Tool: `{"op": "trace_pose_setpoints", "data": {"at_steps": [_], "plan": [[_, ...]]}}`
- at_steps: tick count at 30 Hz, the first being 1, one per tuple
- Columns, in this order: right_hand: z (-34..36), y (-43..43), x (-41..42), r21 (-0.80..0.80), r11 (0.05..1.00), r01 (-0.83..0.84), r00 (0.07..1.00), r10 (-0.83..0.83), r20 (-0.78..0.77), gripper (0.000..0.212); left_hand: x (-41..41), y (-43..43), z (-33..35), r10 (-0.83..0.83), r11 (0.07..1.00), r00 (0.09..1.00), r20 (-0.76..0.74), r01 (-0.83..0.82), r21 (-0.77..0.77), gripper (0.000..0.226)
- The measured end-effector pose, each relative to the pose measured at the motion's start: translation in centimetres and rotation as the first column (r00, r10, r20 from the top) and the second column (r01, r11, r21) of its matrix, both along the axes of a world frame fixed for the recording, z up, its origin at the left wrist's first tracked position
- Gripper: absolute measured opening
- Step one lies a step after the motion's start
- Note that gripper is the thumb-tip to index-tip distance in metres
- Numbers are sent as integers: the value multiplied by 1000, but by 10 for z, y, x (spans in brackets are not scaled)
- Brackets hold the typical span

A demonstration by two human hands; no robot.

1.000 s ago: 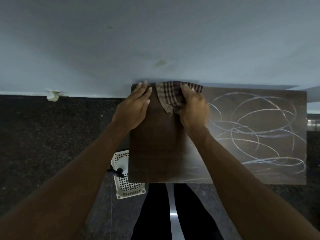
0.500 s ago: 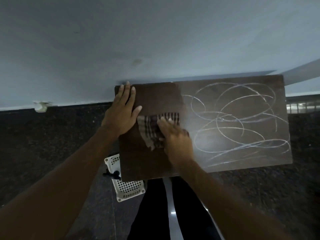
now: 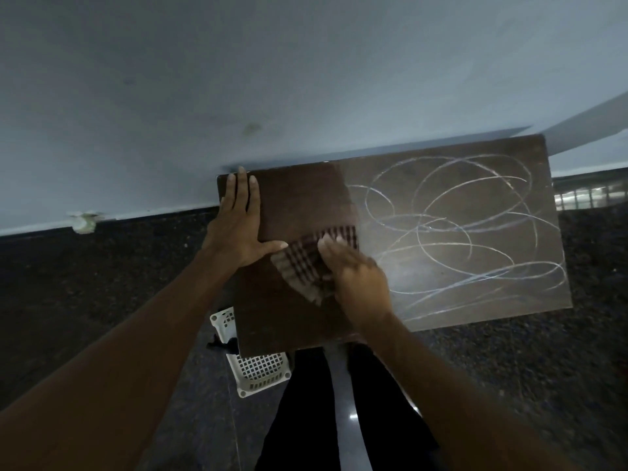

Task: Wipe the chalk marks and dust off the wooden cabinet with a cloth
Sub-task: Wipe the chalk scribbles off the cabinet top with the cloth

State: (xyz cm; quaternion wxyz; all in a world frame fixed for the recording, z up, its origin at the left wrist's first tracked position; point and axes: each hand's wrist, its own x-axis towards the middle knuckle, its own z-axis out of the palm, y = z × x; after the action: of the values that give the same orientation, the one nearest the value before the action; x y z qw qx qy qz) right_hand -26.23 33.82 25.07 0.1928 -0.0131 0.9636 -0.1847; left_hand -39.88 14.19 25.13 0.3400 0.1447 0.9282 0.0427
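The dark wooden cabinet top [image 3: 299, 198] stands against the wall. White looping chalk marks [image 3: 458, 232] cover its right two thirds; the left strip is dark and free of chalk. My right hand [image 3: 356, 277] presses a brown checked cloth [image 3: 309, 263] flat on the wood at the edge of the chalked area. My left hand [image 3: 238, 229] lies flat and spread on the cabinet's left side, its thumb almost touching the cloth.
A pale wall [image 3: 306, 79] runs right behind the cabinet. A white plastic lattice basket [image 3: 258, 372] sits on the dark speckled floor [image 3: 85, 283] under the cabinet's front left corner. My dark trouser legs [image 3: 306, 419] are below the front edge.
My right hand has dragged the cloth from the cabinet's back edge toward me to mid-depth. The left hand stays flat on the left side. The view has shifted slightly.
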Motion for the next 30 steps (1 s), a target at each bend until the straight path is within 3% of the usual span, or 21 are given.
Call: {"op": "trace_pose_setpoints", "data": {"at_steps": [6,10,15,20,23,28,30], "plan": [[-3,10,-96,113,986,126,989,-115,-97,62,0,-4,-3,3,999,1000,-17,-2,49,140],[-8,4,-113,147,977,155,983,-138,-120,65,-3,-5,0,-5,999,1000,13,4,38,149],[-6,-9,-70,71,992,107,990,-100,-95,61,-8,-4,6,-21,1000,999,37,20,9,152],[-5,-28,48,-119,993,-26,998,19,-63,73,-6,1,8,-16,1000,999,47,17,-25,151],[-4,-22,98,-172,983,-68,996,57,-65,62,-6,4,8,-19,998,999,48,22,-64,152],[3,12,86,-119,980,-157,983,144,-113,62,-5,6,8,-16,997,999,40,19,-76,154],[4,6,71,-132,991,-26,996,15,-86,66,-5,5,8,-6,998,999,46,9,-67,154]]}}
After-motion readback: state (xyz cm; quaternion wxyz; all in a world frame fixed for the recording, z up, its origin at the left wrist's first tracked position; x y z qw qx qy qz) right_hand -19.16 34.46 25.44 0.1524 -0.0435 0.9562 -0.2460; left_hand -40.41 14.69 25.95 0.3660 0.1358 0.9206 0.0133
